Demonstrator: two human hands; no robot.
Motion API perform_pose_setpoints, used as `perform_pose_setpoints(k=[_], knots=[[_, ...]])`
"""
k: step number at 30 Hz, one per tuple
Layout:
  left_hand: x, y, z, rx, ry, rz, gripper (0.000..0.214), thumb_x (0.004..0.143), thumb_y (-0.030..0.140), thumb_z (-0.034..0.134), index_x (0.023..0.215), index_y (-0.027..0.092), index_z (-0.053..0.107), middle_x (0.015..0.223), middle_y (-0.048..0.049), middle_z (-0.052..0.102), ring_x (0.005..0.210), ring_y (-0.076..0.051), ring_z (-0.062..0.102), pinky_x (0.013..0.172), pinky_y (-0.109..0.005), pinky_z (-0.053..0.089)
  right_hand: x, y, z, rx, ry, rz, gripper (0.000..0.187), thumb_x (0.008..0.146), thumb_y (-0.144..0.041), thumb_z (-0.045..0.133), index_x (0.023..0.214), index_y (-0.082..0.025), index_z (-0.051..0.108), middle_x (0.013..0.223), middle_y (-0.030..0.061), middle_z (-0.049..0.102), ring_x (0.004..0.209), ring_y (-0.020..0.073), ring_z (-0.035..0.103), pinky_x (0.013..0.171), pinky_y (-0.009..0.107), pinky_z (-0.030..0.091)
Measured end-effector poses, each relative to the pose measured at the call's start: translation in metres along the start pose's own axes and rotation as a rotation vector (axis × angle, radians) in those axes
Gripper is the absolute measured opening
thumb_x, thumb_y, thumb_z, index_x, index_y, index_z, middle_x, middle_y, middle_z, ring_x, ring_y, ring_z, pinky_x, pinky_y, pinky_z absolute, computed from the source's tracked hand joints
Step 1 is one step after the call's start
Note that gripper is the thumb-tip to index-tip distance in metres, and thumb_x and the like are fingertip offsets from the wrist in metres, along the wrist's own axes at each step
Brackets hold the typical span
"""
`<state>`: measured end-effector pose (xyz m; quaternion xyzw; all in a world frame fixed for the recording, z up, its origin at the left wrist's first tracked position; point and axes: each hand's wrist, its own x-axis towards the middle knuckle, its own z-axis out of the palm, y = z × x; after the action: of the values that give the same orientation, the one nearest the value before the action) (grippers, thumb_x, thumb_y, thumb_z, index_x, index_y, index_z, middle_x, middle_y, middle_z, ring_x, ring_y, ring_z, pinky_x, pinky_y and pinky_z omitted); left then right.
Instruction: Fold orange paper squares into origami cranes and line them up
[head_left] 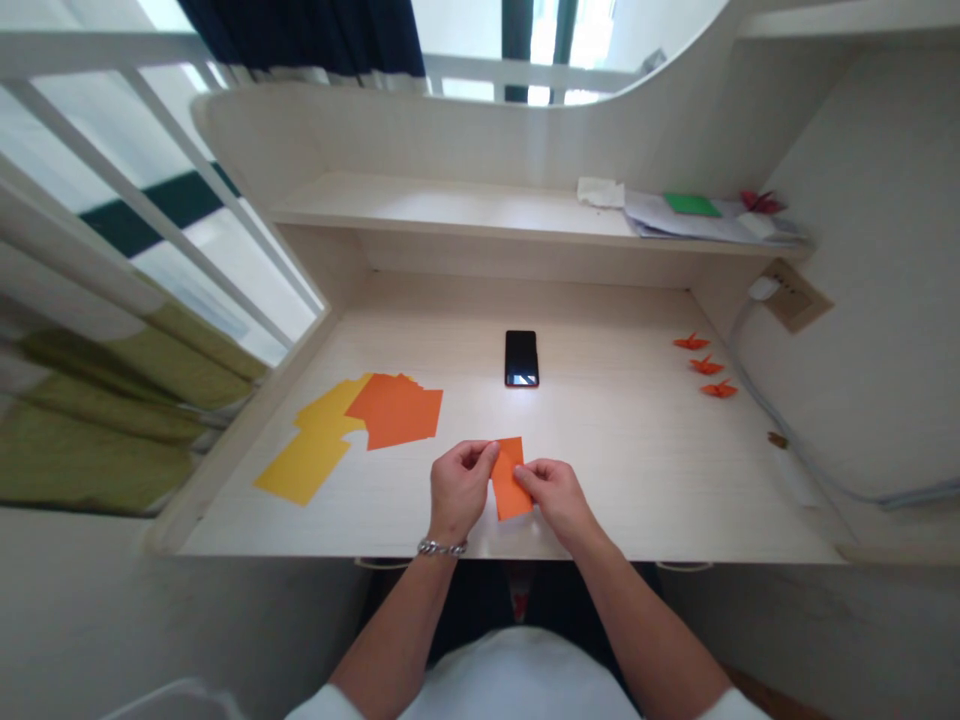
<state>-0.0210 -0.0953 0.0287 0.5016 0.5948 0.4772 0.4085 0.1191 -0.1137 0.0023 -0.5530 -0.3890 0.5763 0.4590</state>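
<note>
The left hand (461, 490) and right hand (553, 497) both pinch a strip of orange paper (510, 488) — orange sheets (395, 410) and yellow sheets (311, 465) lie just left on the tabletop (622, 480).

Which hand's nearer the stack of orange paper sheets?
Left. The left hand sits below and right of the stack of orange paper sheets in the head view; the right hand is farther right, past the orange paper piece both hold.
</note>
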Motion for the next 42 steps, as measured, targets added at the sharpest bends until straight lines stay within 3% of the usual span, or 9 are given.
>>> perform_pose_setpoints(k=[3,10,15,31,38,42], knots=[[0.002,-0.001,-0.001,0.003,0.013,-0.002,0.026,0.074,0.039,0.066,0.08,0.013,0.071,0.069,-0.0046,0.07,0.061,-0.015,0.06,0.055,-0.023,0.046,-0.001,0.002,0.0,-0.061,0.035,-0.014,0.029,0.071,-0.042,0.067,0.066,-0.013,0.067,0.059,0.002,0.063,0.052,0.0124,0.052,0.05,0.024,0.038],[0.005,0.0,-0.003,0.016,0.047,0.005,0.027,0.075,0.039,0.064,0.081,0.013,0.07,0.069,-0.0047,0.07,0.061,-0.015,0.061,0.055,-0.023,0.048,-0.004,-0.002,0.0,-0.044,-0.057,0.062,0.031,0.071,-0.044,0.067,0.064,-0.014,0.065,0.05,-0.0004,0.058,0.043,0.0098,0.047,0.045,0.022,0.035],[0.009,-0.001,-0.007,0.039,0.091,-0.003,0.027,0.074,0.039,0.065,0.079,0.013,0.071,0.069,-0.0053,0.071,0.062,-0.016,0.062,0.056,-0.024,0.049,-0.005,0.0,-0.001,-0.044,-0.086,0.1,0.032,0.069,-0.044,0.069,0.071,-0.012,0.068,0.054,0.0017,0.062,0.045,0.0097,0.049,0.047,0.022,0.038],[0.011,-0.002,-0.009,-0.03,0.07,-0.054,0.029,0.072,0.039,0.067,0.081,0.012,0.071,0.07,-0.0063,0.071,0.061,-0.016,0.063,0.054,-0.024,0.048,-0.004,-0.007,-0.008,-0.053,-0.193,0.109,0.034,0.07,-0.045,0.067,0.068,-0.012,0.067,0.055,0.0024,0.064,0.045,0.0094,0.051,0.048,0.022,0.039],[0.012,-0.002,-0.01,-0.078,0.073,-0.08,0.029,0.072,0.039,0.067,0.081,0.012,0.07,0.066,-0.0048,0.068,0.058,-0.014,0.06,0.052,-0.023,0.046,-0.004,-0.012,-0.007,-0.041,-0.188,0.104,0.031,0.068,-0.043,0.069,0.067,-0.012,0.067,0.058,0.0036,0.066,0.045,0.0086,0.049,0.048,0.022,0.038],[0.013,-0.005,-0.009,-0.218,0.033,-0.137,0.032,0.07,0.042,0.069,0.081,0.011,0.066,0.062,-0.0027,0.065,0.054,-0.012,0.058,0.051,-0.022,0.046,-0.005,-0.014,-0.006,-0.04,-0.147,0.109,0.03,0.066,-0.042,0.071,0.068,-0.012,0.068,0.057,0.0035,0.066,0.045,0.0089,0.049,0.047,0.022,0.038]])
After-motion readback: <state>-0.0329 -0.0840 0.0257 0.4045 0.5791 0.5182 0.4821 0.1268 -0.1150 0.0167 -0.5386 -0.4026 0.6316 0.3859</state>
